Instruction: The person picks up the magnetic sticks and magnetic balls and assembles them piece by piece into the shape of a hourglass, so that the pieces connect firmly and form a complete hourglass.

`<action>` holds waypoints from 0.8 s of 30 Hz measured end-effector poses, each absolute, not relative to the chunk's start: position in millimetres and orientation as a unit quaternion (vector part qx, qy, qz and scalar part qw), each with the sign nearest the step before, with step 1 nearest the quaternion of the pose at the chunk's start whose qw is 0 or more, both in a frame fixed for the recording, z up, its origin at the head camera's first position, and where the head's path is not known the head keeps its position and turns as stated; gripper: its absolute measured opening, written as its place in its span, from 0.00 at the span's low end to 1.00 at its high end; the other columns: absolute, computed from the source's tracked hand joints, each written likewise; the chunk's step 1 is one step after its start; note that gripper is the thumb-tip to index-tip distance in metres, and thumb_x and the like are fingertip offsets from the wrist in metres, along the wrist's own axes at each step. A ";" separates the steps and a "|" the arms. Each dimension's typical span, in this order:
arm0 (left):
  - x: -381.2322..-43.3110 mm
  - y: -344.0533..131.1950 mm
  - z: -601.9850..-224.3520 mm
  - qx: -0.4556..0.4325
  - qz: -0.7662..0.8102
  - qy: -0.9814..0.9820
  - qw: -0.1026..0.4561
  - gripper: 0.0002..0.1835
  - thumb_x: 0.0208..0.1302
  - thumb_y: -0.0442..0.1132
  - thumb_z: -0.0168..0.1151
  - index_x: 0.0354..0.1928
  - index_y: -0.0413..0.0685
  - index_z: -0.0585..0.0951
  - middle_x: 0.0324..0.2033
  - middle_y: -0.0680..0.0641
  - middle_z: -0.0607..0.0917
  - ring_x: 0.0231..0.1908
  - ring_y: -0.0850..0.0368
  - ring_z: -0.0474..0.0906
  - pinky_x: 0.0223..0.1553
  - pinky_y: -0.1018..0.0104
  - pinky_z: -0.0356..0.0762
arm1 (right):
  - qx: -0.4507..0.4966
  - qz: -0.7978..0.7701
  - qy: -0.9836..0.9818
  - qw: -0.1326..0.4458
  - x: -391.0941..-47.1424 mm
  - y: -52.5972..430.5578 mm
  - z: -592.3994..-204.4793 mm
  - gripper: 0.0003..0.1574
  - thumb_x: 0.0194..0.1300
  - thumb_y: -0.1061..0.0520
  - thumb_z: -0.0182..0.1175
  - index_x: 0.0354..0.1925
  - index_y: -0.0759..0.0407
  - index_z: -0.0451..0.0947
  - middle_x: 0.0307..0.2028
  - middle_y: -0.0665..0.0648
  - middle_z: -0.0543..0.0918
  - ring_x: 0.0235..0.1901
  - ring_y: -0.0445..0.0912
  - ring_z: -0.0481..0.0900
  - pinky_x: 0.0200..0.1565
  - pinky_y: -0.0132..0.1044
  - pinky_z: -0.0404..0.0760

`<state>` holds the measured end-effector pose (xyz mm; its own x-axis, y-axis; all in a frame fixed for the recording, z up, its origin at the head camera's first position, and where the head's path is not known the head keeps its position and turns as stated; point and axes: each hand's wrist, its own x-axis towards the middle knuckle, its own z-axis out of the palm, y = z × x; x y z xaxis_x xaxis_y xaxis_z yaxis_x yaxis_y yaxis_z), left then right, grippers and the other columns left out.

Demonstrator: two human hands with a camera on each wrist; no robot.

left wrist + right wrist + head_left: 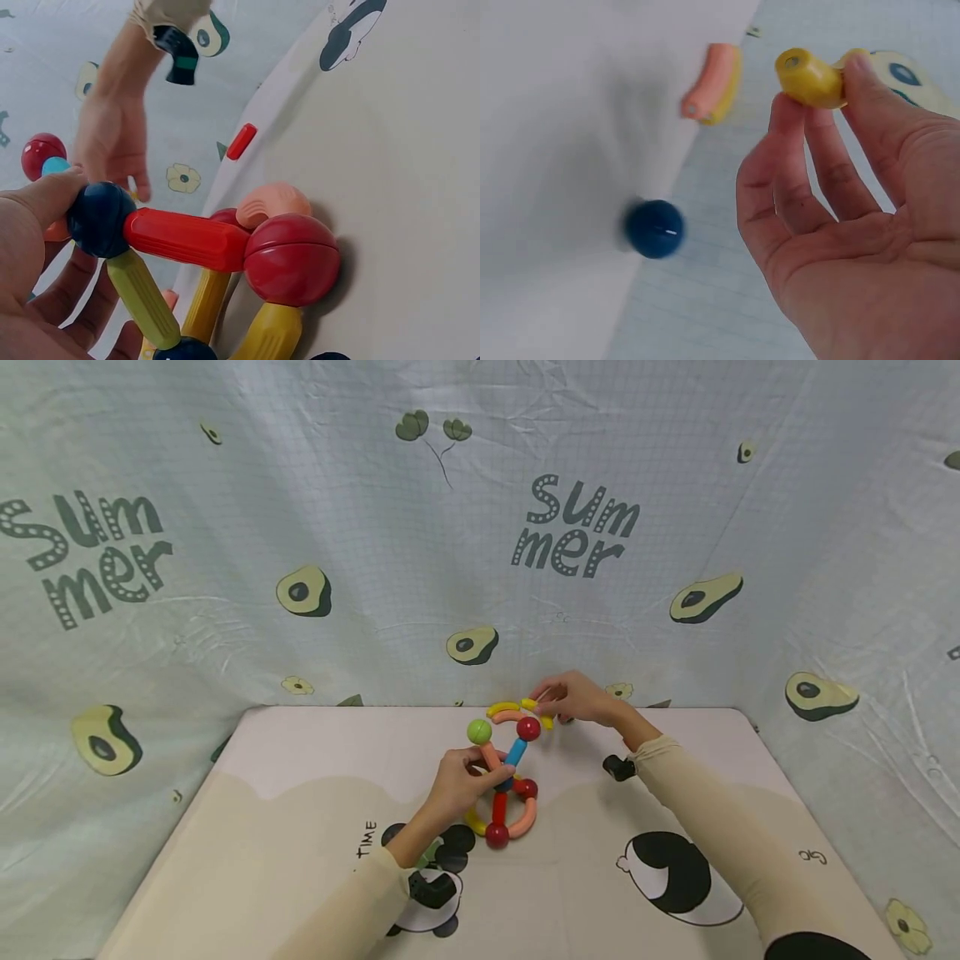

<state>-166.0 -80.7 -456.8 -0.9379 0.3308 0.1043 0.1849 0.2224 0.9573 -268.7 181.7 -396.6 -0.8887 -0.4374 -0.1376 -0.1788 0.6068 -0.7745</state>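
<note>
My left hand (459, 781) grips a structure of magnetic balls and rods near its middle, the thumb beside a dark blue ball (101, 219). On top, a light green ball (479, 732) sits on a peach rod, and a red ball (528, 728) on a blue rod (516, 752). Below are a red rod (187, 238), a larger-looking red ball (292, 259) and curved peach and yellow rods; this base stands on the table. Beyond it, at the table's back edge, my right hand (573, 696) pinches a curved yellow rod (810, 79) between thumb and fingertips.
Curved peach (711, 79) and yellow rods lie side by side at the back edge of the table. A blue ball (654, 229) is also near that edge, and a short red rod (241, 141) lies there. A printed curtain (375, 568) hangs directly behind.
</note>
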 end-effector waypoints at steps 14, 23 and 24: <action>-172.0 -81.1 -458.2 0.181 0.609 0.765 0.107 0.13 0.66 0.48 0.72 0.42 0.46 0.88 0.31 0.50 0.89 0.37 0.48 0.81 0.37 0.62 0.78 | -0.220 -0.407 0.857 0.226 -278.6 159.9 -344.6 0.17 0.70 0.51 0.68 0.54 0.54 0.84 0.38 0.58 0.88 0.36 0.55 0.82 0.45 0.49 0.84; -173.7 -78.5 -459.1 0.183 0.610 0.764 0.106 0.13 0.66 0.46 0.72 0.45 0.45 0.89 0.35 0.50 0.90 0.39 0.49 0.80 0.39 0.63 0.79 | -0.240 -0.390 0.854 0.246 -281.3 148.5 -338.9 0.16 0.69 0.49 0.68 0.53 0.51 0.86 0.41 0.56 0.89 0.36 0.56 0.82 0.46 0.50 0.84; -173.8 -78.3 -459.2 0.183 0.609 0.765 0.104 0.13 0.66 0.46 0.72 0.45 0.45 0.89 0.35 0.49 0.90 0.39 0.49 0.80 0.39 0.64 0.79 | -0.242 -0.388 0.854 0.247 -281.8 147.8 -339.1 0.16 0.69 0.49 0.68 0.52 0.51 0.86 0.41 0.56 0.89 0.36 0.55 0.82 0.46 0.50 0.84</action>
<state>-173.8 -78.3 -459.2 -0.9114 0.4065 0.0639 0.1533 0.1911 0.9695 -281.8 147.8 -339.1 -0.7603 -0.6059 -0.2340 -0.2218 0.5808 -0.7833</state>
